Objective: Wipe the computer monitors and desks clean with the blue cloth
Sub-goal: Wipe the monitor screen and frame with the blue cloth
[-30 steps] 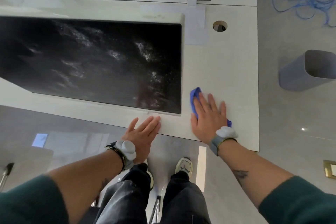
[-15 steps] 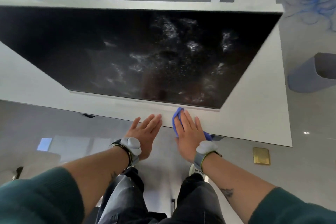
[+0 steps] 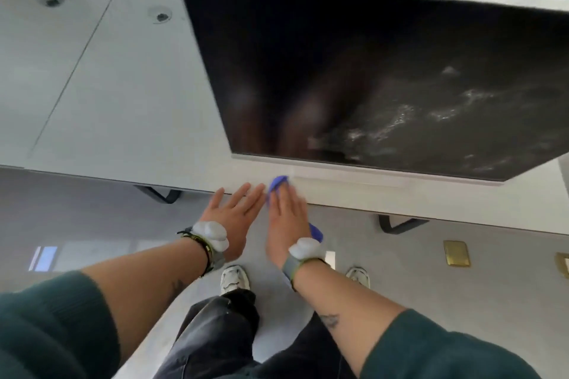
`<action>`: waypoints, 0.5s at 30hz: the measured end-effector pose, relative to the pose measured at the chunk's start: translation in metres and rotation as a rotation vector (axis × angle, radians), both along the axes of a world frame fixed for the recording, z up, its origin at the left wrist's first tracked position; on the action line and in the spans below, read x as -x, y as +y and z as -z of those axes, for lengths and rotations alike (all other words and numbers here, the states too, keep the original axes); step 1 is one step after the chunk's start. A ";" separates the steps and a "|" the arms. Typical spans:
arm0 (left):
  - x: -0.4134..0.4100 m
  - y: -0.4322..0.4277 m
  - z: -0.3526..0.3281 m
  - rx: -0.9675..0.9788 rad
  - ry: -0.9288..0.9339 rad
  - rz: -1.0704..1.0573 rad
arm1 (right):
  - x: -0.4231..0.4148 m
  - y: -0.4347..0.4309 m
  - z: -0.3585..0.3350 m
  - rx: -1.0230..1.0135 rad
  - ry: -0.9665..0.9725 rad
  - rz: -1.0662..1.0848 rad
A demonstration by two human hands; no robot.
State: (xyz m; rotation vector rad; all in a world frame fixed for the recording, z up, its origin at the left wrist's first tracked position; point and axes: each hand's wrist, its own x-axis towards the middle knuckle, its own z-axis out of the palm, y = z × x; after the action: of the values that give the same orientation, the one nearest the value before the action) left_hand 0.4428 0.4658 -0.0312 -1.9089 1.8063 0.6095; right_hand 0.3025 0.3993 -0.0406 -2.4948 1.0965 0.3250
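A large black monitor (image 3: 385,71) with white smears on its right part stands on the white desk (image 3: 129,95). My right hand (image 3: 288,218) lies flat with straight fingers on the blue cloth (image 3: 278,182) at the desk's front edge, just below the monitor's lower left corner. Blue cloth also shows by my right wrist. My left hand (image 3: 235,218) is flat beside it, fingertips at the desk edge, holding nothing.
Cable holes (image 3: 161,16) sit in the desk left of the monitor. Black desk brackets (image 3: 160,194) show under the edge. Brass floor plates (image 3: 457,253) lie on the grey floor to the right. My shoes (image 3: 234,280) stand below the hands.
My right hand slid the cloth leftward along the desk's front edge, from the desk's right end to beside my left hand. The view shifted left with it.
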 end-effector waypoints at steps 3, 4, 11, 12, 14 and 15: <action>-0.054 0.025 -0.004 -0.016 -0.028 -0.130 | -0.031 0.011 -0.010 0.030 0.003 -0.158; -0.059 0.025 -0.004 -0.026 -0.031 -0.156 | -0.017 0.003 -0.006 0.055 0.035 -0.166; -0.053 0.006 -0.009 -0.017 0.054 -0.073 | 0.073 -0.027 -0.002 0.102 0.314 0.687; -0.046 0.004 -0.008 -0.013 0.069 -0.001 | 0.052 -0.023 0.000 0.081 0.278 0.661; -0.037 -0.003 -0.006 -0.015 0.094 0.093 | 0.005 -0.008 0.002 0.069 0.173 0.398; -0.034 -0.006 -0.007 -0.012 0.104 0.099 | -0.012 -0.001 0.001 0.061 0.142 0.216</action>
State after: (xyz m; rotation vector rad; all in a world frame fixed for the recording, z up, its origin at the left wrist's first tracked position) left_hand 0.4771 0.4593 -0.0241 -1.7979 1.9439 0.6951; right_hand 0.3149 0.3986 -0.0418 -2.4058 1.4381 0.4162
